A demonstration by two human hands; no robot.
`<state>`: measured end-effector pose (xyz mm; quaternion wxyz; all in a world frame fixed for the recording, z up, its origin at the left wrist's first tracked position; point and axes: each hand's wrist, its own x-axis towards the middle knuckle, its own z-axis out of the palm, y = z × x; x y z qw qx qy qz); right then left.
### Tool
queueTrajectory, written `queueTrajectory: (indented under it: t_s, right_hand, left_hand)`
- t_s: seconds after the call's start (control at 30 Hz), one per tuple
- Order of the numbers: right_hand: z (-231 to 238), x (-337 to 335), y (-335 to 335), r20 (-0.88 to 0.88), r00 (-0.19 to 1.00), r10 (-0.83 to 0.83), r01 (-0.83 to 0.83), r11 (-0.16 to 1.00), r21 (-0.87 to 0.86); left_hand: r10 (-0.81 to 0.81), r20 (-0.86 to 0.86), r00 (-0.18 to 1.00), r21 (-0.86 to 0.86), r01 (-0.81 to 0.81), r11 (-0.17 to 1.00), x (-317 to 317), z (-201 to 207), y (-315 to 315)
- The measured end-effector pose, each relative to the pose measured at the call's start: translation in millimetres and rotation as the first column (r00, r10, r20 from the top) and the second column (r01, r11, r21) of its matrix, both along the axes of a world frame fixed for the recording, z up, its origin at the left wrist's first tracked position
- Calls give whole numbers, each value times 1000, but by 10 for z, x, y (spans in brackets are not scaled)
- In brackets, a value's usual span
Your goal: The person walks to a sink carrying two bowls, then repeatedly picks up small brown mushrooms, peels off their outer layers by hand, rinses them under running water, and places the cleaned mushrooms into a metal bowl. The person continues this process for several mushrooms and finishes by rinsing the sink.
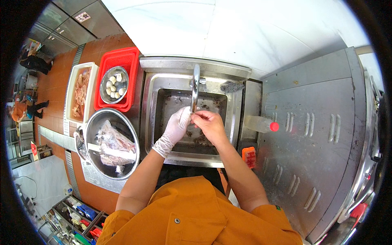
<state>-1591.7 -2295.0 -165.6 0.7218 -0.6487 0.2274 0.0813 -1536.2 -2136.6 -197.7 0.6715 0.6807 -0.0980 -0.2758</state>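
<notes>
A steel sink (152, 107) sits against a white wall, dark scraps lying in its basin. Under the faucet (195, 87), the gloved left hand (176, 124) and bare right hand (210, 123) meet, fingers curled together; whatever they pinch is hidden between them. A large bowl (93, 126) of bagged food stands just left.

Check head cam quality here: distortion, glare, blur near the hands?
Head view: strong fisheye, the sink rim and steel cabinet edges bow outward, black vignette at the corners; white wall overexposed up top; bright sheen on the faucet; gloved left hand and bare right hand reasonably sharp at centre, periphery soft.
</notes>
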Motion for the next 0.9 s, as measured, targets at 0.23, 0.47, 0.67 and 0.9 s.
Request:
queueTrajectory:
  t_s: [0.23, 0.47, 0.67, 0.9]
  right_hand:
    - [71, 8, -29, 2, 1000, -7, 7, 997, 74]
    - [104, 56, -44, 7, 999, 48, -49, 992, 120]
    - [-16, 33, 30, -18, 997, 78, -75, 987, 139]
    - [-82, 18, 127, 80, 994, 68, -60, 993, -99]
  left_hand:
    - [-43, -279, 959, -59, 28, 998, 23, 186, 58]
    - [-87, 31, 996, 39, 86, 996, 52, 275, 12]
    - [6, -549, 836, -139, -99, 985, 51, 210, 116]
    - [-19, -445, 895, -128, -43, 991, 89, 179, 114]
